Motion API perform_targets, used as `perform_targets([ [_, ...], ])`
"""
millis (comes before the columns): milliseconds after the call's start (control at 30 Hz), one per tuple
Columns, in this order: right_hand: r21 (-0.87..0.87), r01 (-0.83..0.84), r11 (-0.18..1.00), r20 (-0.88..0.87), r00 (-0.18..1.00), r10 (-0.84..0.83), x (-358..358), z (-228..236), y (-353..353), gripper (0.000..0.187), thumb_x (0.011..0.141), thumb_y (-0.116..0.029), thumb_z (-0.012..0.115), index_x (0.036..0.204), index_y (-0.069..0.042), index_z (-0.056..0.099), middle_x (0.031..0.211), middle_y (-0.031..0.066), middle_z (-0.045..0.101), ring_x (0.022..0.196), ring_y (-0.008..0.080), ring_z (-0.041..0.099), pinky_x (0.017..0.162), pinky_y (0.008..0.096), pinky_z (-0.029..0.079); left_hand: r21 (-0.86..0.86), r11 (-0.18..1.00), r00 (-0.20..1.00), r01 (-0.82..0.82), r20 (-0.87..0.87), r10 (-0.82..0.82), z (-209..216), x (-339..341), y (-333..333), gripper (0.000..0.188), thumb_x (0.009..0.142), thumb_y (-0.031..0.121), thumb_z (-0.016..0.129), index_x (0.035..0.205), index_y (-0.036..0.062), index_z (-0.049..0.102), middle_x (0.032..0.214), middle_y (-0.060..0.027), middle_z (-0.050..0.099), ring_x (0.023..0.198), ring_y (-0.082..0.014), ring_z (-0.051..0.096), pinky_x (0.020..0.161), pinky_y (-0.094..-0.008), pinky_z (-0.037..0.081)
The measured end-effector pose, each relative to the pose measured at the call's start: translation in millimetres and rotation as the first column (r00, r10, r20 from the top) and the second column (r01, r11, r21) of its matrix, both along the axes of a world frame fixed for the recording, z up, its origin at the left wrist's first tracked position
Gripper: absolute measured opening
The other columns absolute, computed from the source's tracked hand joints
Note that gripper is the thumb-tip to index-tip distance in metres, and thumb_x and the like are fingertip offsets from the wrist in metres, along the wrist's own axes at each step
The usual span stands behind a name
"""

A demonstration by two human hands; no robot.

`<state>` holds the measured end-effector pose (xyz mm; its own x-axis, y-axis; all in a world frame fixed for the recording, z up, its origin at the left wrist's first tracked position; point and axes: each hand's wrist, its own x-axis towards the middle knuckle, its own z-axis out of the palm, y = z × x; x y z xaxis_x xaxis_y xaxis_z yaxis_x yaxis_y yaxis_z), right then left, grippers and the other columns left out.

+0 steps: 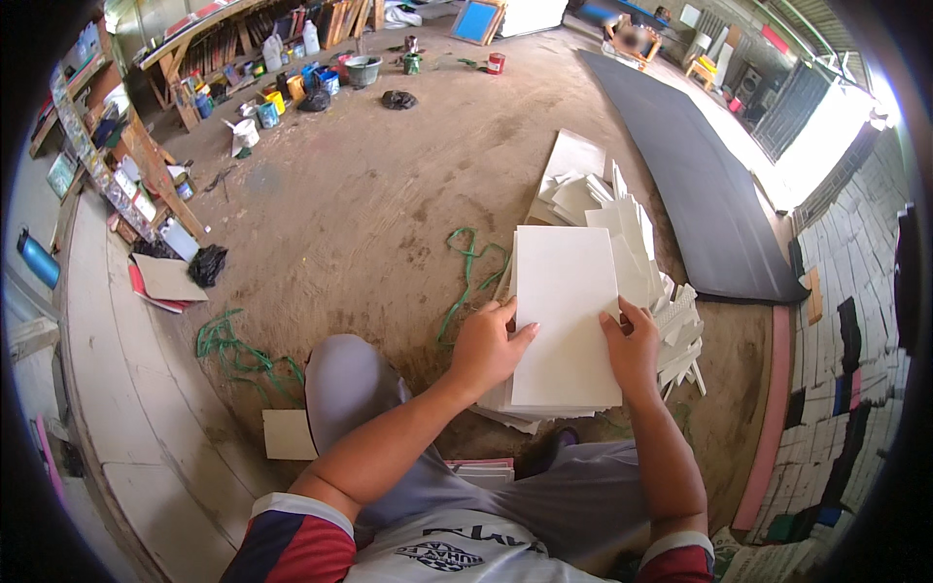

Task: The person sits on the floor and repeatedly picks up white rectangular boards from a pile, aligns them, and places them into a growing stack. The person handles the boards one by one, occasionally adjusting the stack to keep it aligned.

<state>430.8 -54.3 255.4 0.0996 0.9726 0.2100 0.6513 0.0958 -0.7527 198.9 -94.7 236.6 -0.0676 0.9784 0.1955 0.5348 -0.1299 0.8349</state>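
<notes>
A white rectangular sheet [566, 301] lies flat in front of me, its long sides running away from my body. My left hand [491, 342] holds its left edge, thumb on top. On the opposite edge, my right hand [634, 350] grips it with the thumb over the face. Whether it is one sheet or several together, I cannot tell. Beneath its near end, layered white pieces [515, 420] stick out. Beyond it and to the right spreads a loose heap of white offcuts [630, 223], some upright, some tilted.
Green strapping [238, 352] lies tangled on the floor at left, with more green strips [465, 282] beside the heap. A long dark grey mat [700, 185] stretches along the right. Paint containers [269, 115] stand far left. Pinkish sheets [481, 470] lie between my legs.
</notes>
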Motion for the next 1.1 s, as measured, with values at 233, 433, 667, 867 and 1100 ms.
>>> perform_targets([
  [233,-0.018,0.007,1.000,0.041,0.999,-0.007,-5.3,-10.3,-0.5,0.045,0.092,-0.016,0.076,0.129,0.007,0.067,0.104,0.0134,0.063,0.093,0.0231,0.061,0.085,0.0357,0.050,0.014,1.000,0.999,-0.028,0.046,0.027,-8.9,-6.6,2.6,0.053,0.090,0.026,0.077,0.126,-0.0121,0.066,0.093,-0.0241,0.067,0.084,-0.0377,0.068,0.074,-0.0455,0.054],
  [433,-0.038,0.012,0.999,0.070,0.997,-0.009,6.3,-18.9,-1.6,0.047,0.091,-0.023,0.077,0.127,0.006,0.068,0.105,0.0176,0.066,0.095,0.0284,0.064,0.087,0.0393,0.052,-0.072,0.997,0.999,-0.018,0.033,0.020,-7.0,4.1,-2.9,0.045,0.089,0.026,0.078,0.116,-0.0085,0.068,0.095,-0.0215,0.065,0.090,-0.0383,0.067,0.080,-0.0451,0.054],
  [667,0.035,-0.101,0.994,0.009,0.995,0.100,47.8,-53.4,13.4,0.053,0.098,-0.027,0.073,0.140,0.001,0.061,0.119,0.0146,0.067,0.091,0.0178,0.061,0.079,0.0341,0.052,-0.133,0.989,0.935,-0.058,0.340,0.100,-85.7,34.4,14.9,0.074,0.098,0.033,0.069,0.153,-0.0068,0.040,0.149,-0.0279,0.053,0.137,-0.0351,0.053,0.115,-0.0426,0.040],
  [867,-0.298,-0.250,0.921,-0.572,0.819,0.038,57.6,-33.7,1.1,0.070,0.107,-0.040,0.057,0.160,0.000,0.034,0.162,0.0209,0.041,0.146,0.0280,0.044,0.116,0.0361,0.038,-0.358,0.913,0.629,0.197,0.760,0.163,-50.5,60.8,2.5,0.067,0.104,0.032,0.060,0.155,-0.0045,0.037,0.150,-0.0210,0.054,0.137,-0.0300,0.053,0.115,-0.0405,0.041],
  [1100,-0.197,-0.397,0.896,-0.804,0.589,0.084,75.1,-77.4,-7.7,0.062,0.110,-0.031,0.051,0.161,0.000,0.032,0.160,0.0173,0.044,0.142,0.0251,0.046,0.115,0.0346,0.039,-0.305,0.915,0.575,0.264,0.812,0.104,-77.1,76.6,5.1,0.067,0.108,0.028,0.053,0.164,0.0043,0.024,0.158,-0.0182,0.045,0.141,-0.0293,0.049,0.116,-0.0407,0.040],
])
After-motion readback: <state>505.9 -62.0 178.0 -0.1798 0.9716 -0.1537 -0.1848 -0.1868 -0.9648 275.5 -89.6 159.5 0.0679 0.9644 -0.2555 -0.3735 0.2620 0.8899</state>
